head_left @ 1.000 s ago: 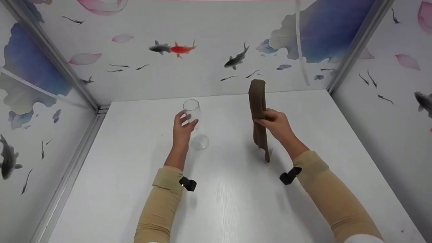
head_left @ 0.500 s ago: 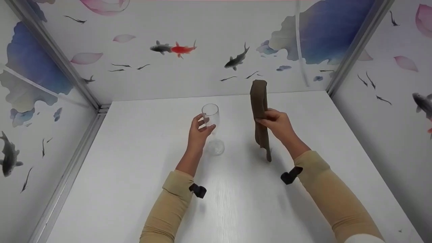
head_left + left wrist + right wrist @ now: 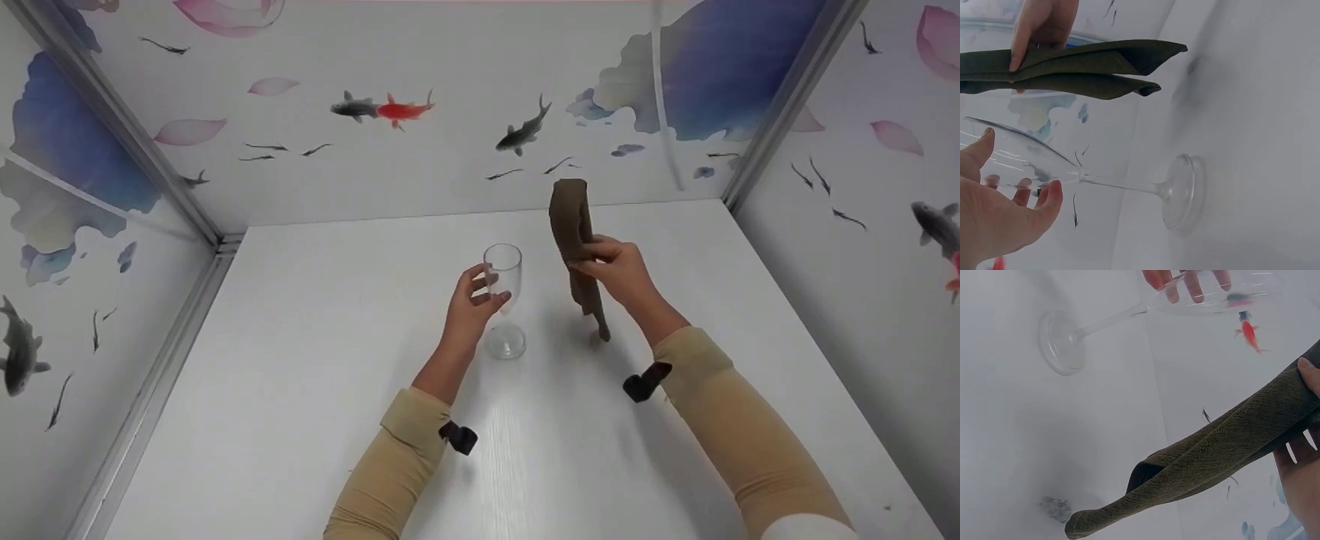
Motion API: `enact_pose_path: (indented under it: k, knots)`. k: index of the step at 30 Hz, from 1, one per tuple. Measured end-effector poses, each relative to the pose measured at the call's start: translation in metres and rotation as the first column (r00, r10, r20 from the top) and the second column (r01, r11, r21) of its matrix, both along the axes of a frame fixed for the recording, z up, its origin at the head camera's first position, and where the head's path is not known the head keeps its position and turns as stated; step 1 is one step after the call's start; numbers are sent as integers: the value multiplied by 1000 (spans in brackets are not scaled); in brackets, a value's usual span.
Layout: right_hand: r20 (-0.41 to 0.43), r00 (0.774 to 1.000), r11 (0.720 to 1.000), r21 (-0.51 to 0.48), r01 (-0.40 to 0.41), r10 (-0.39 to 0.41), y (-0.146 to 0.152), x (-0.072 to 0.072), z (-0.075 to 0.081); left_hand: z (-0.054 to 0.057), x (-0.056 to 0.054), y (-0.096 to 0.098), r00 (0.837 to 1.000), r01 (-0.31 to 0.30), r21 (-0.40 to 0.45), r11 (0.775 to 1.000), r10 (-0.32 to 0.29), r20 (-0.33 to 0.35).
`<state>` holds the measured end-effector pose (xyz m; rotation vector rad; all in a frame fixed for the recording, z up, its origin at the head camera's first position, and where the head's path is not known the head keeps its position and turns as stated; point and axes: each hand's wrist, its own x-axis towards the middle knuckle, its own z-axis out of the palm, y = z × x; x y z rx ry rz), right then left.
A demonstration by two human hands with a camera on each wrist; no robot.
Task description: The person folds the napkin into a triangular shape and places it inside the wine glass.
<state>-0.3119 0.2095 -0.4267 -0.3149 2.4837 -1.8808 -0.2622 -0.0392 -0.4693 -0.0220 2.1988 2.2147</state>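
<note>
A clear wine glass (image 3: 507, 339) with a tall narrow bowl stands upright left of a brown cloth (image 3: 571, 221). My left hand (image 3: 474, 306) holds the glass by its bowl, thumb on one side and fingers on the other. In the left wrist view the glass foot (image 3: 1178, 191) is close to the table; I cannot tell whether it touches. My right hand (image 3: 616, 271) pinches the folded cloth between thumb and fingers, its top bent over and its lower end hanging. The right wrist view shows the cloth's woven texture (image 3: 1241, 433) and loose lower folds.
The white table (image 3: 300, 360) meets a back wall (image 3: 450, 172) printed with fish and petals. Printed side walls with metal corner posts (image 3: 795, 105) close in the left and right. A small dark camera (image 3: 459, 438) sits on the left wrist.
My left hand has carried the wine glass to the right and slightly nearer me, closing in on the cloth. The right hand stays almost in place, while the cloth's lower end swings a little right.
</note>
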Motion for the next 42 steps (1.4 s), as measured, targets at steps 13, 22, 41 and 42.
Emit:
enact_pose_path:
  k: [13,22,41,42]
  knots:
    - [-62,998,1000,-4,20,-21,6,4,3,0,12,19,998,62,-50,997,-63,-16]
    - [-127,990,997,31,70,-66,7,11,6,-1,16,24,998,64,-94,993,-63,12]
    - [-203,967,987,8,158,-153,-3,18,16,25,22,2,979,69,-202,977,-105,-173]
    - [-233,960,986,18,163,-155,-4,18,16,30,23,0,975,60,-193,979,-99,-200]
